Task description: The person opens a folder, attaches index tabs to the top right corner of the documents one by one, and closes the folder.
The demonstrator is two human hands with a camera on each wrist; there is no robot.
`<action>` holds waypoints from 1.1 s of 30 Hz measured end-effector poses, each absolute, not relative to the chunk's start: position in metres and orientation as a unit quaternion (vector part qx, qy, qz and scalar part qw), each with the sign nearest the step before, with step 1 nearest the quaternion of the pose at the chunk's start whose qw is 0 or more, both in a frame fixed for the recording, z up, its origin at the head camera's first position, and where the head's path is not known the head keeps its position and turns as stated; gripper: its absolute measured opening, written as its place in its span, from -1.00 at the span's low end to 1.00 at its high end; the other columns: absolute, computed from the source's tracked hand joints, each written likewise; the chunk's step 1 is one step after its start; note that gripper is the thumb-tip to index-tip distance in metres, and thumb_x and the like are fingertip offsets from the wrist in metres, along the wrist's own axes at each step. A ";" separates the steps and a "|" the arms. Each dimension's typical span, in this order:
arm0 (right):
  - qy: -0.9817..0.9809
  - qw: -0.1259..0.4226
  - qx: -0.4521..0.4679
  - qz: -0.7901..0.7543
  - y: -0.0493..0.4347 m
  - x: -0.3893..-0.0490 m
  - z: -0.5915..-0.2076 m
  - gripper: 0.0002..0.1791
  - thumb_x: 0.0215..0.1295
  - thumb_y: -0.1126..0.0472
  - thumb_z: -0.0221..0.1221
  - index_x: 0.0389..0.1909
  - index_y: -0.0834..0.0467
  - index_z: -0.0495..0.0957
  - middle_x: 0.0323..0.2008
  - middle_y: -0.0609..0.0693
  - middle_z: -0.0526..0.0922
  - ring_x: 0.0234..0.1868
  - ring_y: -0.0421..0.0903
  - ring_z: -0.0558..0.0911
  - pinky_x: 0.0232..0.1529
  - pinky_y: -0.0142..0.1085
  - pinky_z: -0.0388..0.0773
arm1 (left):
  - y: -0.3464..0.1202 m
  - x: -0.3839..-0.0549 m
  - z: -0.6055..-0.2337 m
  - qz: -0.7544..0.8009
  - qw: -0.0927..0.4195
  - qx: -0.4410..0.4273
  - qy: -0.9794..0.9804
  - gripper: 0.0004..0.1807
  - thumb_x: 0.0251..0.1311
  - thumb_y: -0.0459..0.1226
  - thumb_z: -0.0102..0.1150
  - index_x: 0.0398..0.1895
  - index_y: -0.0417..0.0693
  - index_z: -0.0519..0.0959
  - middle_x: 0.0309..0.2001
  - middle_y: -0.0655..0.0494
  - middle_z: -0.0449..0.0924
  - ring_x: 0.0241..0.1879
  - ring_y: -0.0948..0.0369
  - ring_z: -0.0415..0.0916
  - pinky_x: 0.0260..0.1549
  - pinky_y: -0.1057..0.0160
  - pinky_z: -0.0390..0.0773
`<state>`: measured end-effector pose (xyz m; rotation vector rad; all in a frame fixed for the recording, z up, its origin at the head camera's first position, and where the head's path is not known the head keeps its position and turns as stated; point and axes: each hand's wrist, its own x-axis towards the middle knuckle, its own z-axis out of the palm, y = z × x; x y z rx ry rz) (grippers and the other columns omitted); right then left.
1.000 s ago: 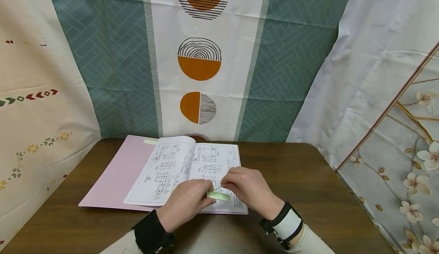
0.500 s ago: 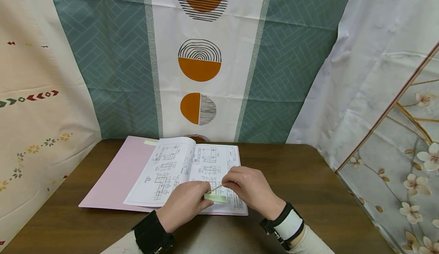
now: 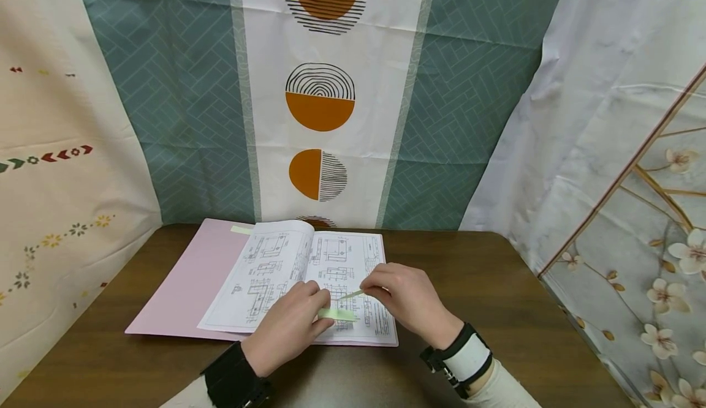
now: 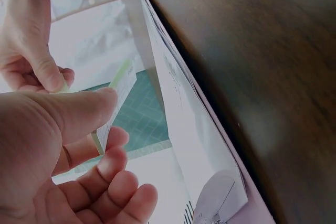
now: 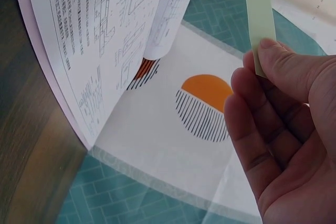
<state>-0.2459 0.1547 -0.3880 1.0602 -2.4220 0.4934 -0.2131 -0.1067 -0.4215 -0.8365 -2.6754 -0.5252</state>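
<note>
My left hand (image 3: 292,319) pinches a small pad of pale green sticky notes (image 3: 339,315) between thumb and fingers. In the left wrist view the pad (image 4: 124,85) stands out edge-on past my thumb tip. A single green sticky note (image 5: 260,17), a narrow strip, is pinched between thumb and fingers of my right hand (image 3: 405,298). In the head view this strip (image 3: 353,294) lies apart from the pad, slightly above and to its right. Both hands hover over the right page of an open booklet (image 3: 361,249) printed with technical drawings.
Beneath the booklet lies an opened pink folder (image 3: 176,294), with a pale green strip (image 3: 241,230) near its top edge. Everything rests on a dark wooden table (image 3: 469,285). Patterned cloths (image 3: 469,89) hang behind and at both sides.
The strip in my right hand has come away from the pad. My left hand has shifted left with the pad, and my right hand has moved slightly up and right.
</note>
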 end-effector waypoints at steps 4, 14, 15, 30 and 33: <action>-0.878 0.232 0.377 0.180 0.157 -0.247 -0.387 -0.77 0.22 0.29 0.63 -0.19 -0.06 0.86 -0.24 -0.26 0.80 -0.22 -0.29 0.73 -0.15 -0.26 0.72 | -0.108 -0.208 -0.421 -0.174 0.141 -0.302 -0.927 -0.71 0.24 -0.17 0.66 -0.29 0.05 0.62 -0.35 0.31 0.36 -0.32 0.25 0.30 -0.32 0.28 0.38; -0.885 0.231 0.363 0.179 0.158 -0.248 -0.386 -0.77 0.22 0.30 0.63 -0.18 -0.04 0.86 -0.22 -0.24 0.80 -0.22 -0.28 0.73 -0.14 -0.26 0.73 | -0.109 -0.191 -0.425 -0.172 0.125 -0.358 -0.909 -0.70 0.25 -0.14 0.65 -0.30 0.07 0.61 -0.30 0.33 0.43 -0.25 0.27 0.40 -0.23 0.28 0.50; -0.885 0.231 0.363 0.179 0.158 -0.248 -0.386 -0.77 0.22 0.30 0.63 -0.19 -0.04 0.86 -0.22 -0.25 0.80 -0.22 -0.28 0.73 -0.14 -0.26 0.72 | -0.108 -0.190 -0.425 -0.170 0.124 -0.362 -0.908 -0.70 0.25 -0.13 0.65 -0.30 0.09 0.61 -0.30 0.34 0.44 -0.25 0.28 0.40 -0.24 0.29 0.50; -0.882 0.236 0.366 0.180 0.158 -0.248 -0.388 -0.77 0.23 0.30 0.62 -0.20 -0.06 0.86 -0.25 -0.27 0.79 -0.24 -0.30 0.72 -0.15 -0.27 0.72 | -0.101 -0.183 -0.431 -0.158 0.096 -0.369 -0.911 -0.71 0.25 -0.17 0.61 -0.32 0.14 0.57 -0.34 0.39 0.40 -0.31 0.31 0.36 -0.32 0.32 0.46; -0.881 0.237 0.367 0.181 0.157 -0.248 -0.388 -0.77 0.22 0.30 0.63 -0.20 -0.06 0.85 -0.25 -0.26 0.79 -0.24 -0.30 0.72 -0.15 -0.27 0.72 | -0.100 -0.183 -0.433 -0.144 0.100 -0.369 -0.913 -0.71 0.24 -0.16 0.61 -0.34 0.14 0.57 -0.35 0.37 0.43 -0.32 0.30 0.37 -0.32 0.30 0.47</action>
